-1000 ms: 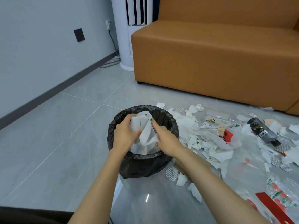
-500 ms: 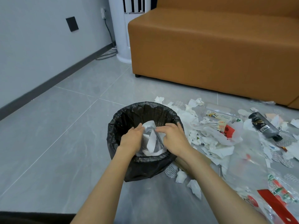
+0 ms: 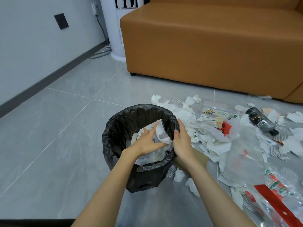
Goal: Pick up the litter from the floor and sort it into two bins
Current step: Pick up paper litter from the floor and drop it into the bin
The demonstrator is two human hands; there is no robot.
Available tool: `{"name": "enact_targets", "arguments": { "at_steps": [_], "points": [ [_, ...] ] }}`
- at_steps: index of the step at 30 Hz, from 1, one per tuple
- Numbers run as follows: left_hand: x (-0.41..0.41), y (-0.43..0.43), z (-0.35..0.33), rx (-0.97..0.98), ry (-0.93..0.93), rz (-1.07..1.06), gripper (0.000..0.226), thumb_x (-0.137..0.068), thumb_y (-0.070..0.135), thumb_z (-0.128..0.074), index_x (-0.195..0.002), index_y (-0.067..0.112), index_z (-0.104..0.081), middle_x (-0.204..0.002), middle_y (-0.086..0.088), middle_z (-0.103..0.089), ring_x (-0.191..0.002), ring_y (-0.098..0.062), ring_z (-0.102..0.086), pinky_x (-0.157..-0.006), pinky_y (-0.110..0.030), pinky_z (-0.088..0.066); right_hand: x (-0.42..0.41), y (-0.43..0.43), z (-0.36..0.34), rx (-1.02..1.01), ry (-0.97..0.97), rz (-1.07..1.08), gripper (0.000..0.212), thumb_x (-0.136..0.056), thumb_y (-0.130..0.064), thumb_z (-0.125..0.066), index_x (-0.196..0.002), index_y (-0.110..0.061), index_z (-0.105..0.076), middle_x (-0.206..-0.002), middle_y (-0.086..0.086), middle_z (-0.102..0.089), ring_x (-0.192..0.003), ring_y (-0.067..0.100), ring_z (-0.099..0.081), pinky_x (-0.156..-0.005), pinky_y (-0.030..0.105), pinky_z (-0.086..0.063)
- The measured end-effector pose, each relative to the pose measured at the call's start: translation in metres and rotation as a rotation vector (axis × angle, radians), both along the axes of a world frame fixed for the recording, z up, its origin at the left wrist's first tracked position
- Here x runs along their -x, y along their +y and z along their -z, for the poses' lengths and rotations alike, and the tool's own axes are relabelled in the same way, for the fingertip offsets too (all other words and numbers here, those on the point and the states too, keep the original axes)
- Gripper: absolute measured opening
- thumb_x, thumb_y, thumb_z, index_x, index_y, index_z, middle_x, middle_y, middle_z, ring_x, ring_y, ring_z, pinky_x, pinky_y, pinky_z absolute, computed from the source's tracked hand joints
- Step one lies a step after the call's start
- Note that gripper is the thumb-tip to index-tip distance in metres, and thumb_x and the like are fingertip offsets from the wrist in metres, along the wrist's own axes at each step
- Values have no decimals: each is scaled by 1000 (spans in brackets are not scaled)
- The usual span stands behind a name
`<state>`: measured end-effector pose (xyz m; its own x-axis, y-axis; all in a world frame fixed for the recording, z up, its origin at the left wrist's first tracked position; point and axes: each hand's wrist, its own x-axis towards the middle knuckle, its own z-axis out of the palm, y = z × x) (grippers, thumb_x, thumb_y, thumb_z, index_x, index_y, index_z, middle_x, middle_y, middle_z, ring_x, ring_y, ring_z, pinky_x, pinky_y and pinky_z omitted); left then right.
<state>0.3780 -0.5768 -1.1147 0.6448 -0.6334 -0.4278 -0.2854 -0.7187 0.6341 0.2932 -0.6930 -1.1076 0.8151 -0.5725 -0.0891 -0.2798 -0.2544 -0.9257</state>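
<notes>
Just below the middle of the frame, both hands hang over the black-lined bin (image 3: 114, 119). The left hand (image 3: 146, 145) lies on a crumpled white paper wad (image 3: 161, 135), fingers straight and spread. The right hand (image 3: 182, 141), fingers straight and together, flanks the wad at the rim, pinching nothing. The wad sits in the bin's mouth. Scattered litter (image 3: 213, 140) and a dark bottle (image 3: 260, 122) lie at right.

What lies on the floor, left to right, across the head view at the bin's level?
Black-lined bin → clear bag with red print → dark bottle → crumpled white paper at the right edge.
</notes>
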Motion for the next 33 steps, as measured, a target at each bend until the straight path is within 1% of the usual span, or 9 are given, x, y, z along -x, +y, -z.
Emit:
{"name": "enact_targets", "arguments": {
  "at_steps": [5, 7, 11, 15, 18, 22, 27, 30, 33],
  "points": [
    [-3, -7, 16, -212, -26, 152, 86, -90, 45, -54, -147, 39, 10, -156, -19, -11, -146, -29, -11, -115, -41, -24, 6, 1, -1, -42, 21, -60, 48, -103, -12, -27, -150, -21, -20, -155, -10, -23, -136, 7, -31, -96, 6, -25],
    [-6, -7, 22, -284, 9, 181, 87, -91, 47, -53, -145, 42, 15, -156, -21, -11, -146, -30, -9, -115, -44, -23, 9, 1, -2, -59, 8, -59, 48, -103, -12, -28, -150, -22, -21, -153, -10, -25, -130, 16, -38, -93, 11, -33],
    [-7, -11, 32, -404, 34, 195, 83, -89, 56, -48, -144, 45, 13, -153, -16, -23, -136, -33, -34, -110, -48, -31, 12, -2, -2, -77, 7, -47, 47, -103, -13, -29, -150, -22, -24, -150, -11, -31, -124, 28, -39, -89, 17, -36],
    [-5, -10, 36, -450, 58, 216, 82, -91, 56, -44, -148, 35, 12, -155, -13, -22, -140, -31, -28, -112, -47, -27, 10, -3, 3, -82, 21, -74, 47, -103, -14, -29, -150, -22, -24, -153, -11, -25, -131, -4, -33, -82, -12, -21],
    [-2, -5, 40, -473, 85, 196, 76, -90, 59, -41, -150, 25, -8, -153, -9, -28, -138, -28, -31, -111, -44, -29, 9, 0, 4, -68, 27, -105, 47, -104, -16, -29, -150, -24, -22, -155, -10, -23, -140, 1, -22, -97, 0, -17],
    [2, -5, 38, -420, 43, 184, 70, -93, 50, -43, -150, 20, -14, -146, -10, -39, -132, -28, -39, -108, -39, -34, 9, 4, 3, -118, -29, -32, 45, -103, -13, -29, -147, -24, -30, -153, -9, -30, -140, 7, -27, -103, 11, -21],
    [1, 7, 23, -358, -46, 143, 49, -101, 34, -31, -146, 14, -29, -150, -20, -27, -143, -40, -10, -114, -47, -18, 6, 22, -1, -252, -105, 71, 44, -102, -8, -30, -144, -19, -33, -129, -13, -48, -99, 12, -53, -79, 13, -38],
    [-5, 23, 11, -264, -52, 30, 60, -99, 37, -35, -151, 22, -9, -150, -19, -31, -137, -35, -31, -110, -46, -28, 0, 31, 2, -345, -110, 81, 44, -102, -11, -30, -145, -21, -29, -150, -4, -32, -135, 10, -35, -105, 17, -27],
    [-9, 41, -9, -255, -135, -68, 65, -100, 19, -38, -151, 13, 1, -143, -20, -42, -125, -32, -46, -100, -35, -39, -5, 40, 5, -458, -17, -26, 48, -104, -19, -28, -149, -30, -17, -156, -4, -20, -143, 16, -22, -117, 35, -22]
  ]
}}
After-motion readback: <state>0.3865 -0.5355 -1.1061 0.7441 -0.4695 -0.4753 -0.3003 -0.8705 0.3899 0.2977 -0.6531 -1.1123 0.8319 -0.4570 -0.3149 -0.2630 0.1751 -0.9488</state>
